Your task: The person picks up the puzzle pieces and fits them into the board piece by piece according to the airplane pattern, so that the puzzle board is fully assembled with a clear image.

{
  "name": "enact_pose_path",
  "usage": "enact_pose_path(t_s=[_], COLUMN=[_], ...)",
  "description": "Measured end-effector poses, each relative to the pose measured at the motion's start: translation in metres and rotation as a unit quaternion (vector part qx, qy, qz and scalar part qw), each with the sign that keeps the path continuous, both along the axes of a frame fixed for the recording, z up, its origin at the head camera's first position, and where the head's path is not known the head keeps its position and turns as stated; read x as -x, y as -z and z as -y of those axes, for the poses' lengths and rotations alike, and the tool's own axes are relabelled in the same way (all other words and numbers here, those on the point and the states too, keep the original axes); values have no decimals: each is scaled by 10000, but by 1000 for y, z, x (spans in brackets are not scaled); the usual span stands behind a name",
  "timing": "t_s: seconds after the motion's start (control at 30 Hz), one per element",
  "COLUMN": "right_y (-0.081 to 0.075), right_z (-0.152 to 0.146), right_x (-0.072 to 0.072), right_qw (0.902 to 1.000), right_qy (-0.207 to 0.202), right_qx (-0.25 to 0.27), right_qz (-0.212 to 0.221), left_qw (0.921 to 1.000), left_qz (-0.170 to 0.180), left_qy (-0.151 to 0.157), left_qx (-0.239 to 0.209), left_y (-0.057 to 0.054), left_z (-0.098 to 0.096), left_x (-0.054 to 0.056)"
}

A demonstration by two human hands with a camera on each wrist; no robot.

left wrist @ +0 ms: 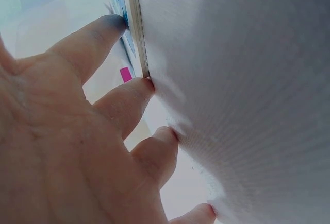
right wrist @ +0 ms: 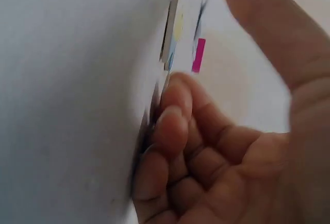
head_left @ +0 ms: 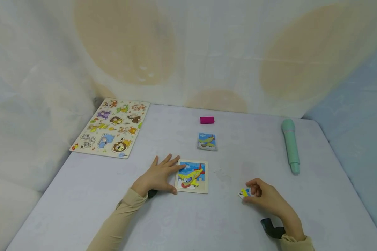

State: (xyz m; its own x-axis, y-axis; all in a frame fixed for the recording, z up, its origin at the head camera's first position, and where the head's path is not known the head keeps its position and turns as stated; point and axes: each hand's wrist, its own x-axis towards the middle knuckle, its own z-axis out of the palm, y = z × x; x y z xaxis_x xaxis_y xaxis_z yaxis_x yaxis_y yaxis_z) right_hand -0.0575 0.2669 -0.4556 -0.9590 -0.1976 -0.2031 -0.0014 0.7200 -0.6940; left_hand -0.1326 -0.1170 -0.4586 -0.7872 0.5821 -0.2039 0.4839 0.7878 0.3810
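A small wooden tray puzzle (head_left: pixel 192 176) with a yellow airplane picture lies on the table in the head view. My left hand (head_left: pixel 159 175) is spread beside it, index fingertip on its left part and thumb at its lower left corner. In the left wrist view, the fingers (left wrist: pixel 124 103) reach the tray's edge and the table. My right hand (head_left: pixel 268 197) holds a loose puzzle piece (head_left: pixel 244 194), yellow, blue and white, between thumb and index finger, low at the table. The other right fingers (right wrist: pixel 170 131) are curled in the right wrist view.
Behind the tray lie a small airplane picture card (head_left: pixel 207 142) and a magenta block (head_left: pixel 207 120). An animal puzzle board (head_left: pixel 110 129) lies at the back left. A mint-green microphone-shaped object (head_left: pixel 291 146) lies at the right. Cloth walls (head_left: pixel 207 52) enclose the back and sides.
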Motion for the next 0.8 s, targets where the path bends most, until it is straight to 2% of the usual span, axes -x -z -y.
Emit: enact_pose_path(t_s=[0.07, 0.17, 0.33, 0.5, 0.67, 0.8], right_y=[-1, -1, 1, 0, -3, -5], right_z=[3, 5, 5, 14, 41, 71], right_x=[-1, 0, 9, 36, 66, 75], right_qw=[9998, 9995, 9992, 9983, 9972, 9959], right_qy=[113, 64, -23, -66, -167, -409], right_qx=[-155, -285, 90, 545, 732, 810], right_qz=[7, -104, -378, -176, -72, 25], left_qw=[10000, 10000, 10000, 10000, 10000, 10000], left_qz=[7, 7, -11, -40, -12, 28], left_qy=[2, 3, 10, -3, -14, 51], left_qx=[3, 18, 37, 38, -7, -48], left_y=[0, 1, 0, -1, -3, -3], left_z=[0, -1, -1, 0, 1, 0], left_x=[1, 1, 1, 2, 1, 0])
